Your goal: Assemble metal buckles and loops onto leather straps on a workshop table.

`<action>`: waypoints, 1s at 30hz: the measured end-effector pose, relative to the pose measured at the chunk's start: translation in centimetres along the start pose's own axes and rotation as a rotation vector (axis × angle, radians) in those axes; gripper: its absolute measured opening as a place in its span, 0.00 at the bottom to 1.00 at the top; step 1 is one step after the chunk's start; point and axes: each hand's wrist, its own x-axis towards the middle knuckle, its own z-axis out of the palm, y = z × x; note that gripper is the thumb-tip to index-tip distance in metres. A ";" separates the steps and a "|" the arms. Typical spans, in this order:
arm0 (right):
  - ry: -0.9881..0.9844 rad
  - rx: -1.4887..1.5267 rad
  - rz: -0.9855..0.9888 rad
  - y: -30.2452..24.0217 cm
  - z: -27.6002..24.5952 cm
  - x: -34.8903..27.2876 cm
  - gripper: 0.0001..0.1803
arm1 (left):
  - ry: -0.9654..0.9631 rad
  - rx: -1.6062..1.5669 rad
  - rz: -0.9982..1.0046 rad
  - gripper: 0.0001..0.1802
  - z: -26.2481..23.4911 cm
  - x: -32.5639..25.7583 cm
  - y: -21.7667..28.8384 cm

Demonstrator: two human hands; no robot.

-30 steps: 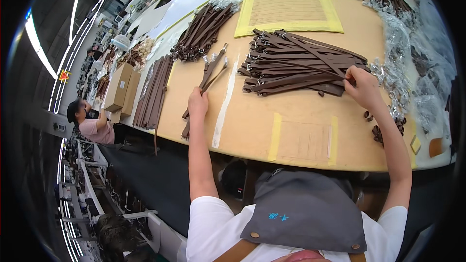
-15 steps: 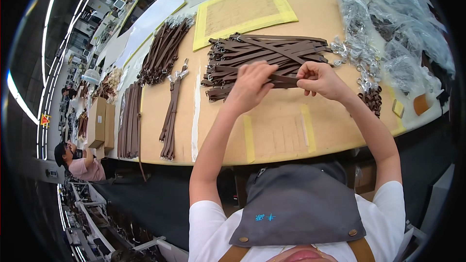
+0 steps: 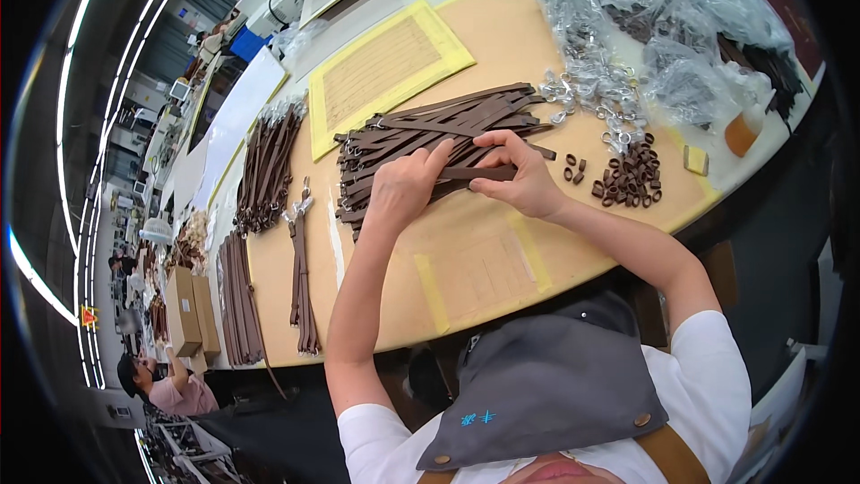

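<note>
Bright, even light from ceiling strip lights (image 3: 85, 63) curving along the left; sharp centre, fisheye-bent edges, black corners.

Workshop floor, long production hall.
Tan table (image 3: 573, 242) with a curved near edge; yellow-framed mat (image 3: 385, 72) toward its far edge. Cardboard boxes (image 3: 190, 309) stand off the table's left end. Ceiling strip lights (image 3: 98, 9) run down the left side. Further benches recede along the aisle; a seated co-worker (image 3: 166, 381) sits at lower left.
</note>
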 end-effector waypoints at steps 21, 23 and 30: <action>0.027 -0.149 0.252 3.7 0.1 5.5 0.10 | 0.108 0.159 -0.333 0.17 -9.5 -0.6 -6.7; -0.012 -0.030 0.358 3.1 -0.9 6.6 0.16 | 0.203 0.187 -0.330 0.18 -13.4 -1.2 -7.6; -0.244 -0.346 0.557 0.6 -2.1 7.6 0.21 | -0.131 -0.079 -0.394 0.16 -15.0 -4.5 -3.6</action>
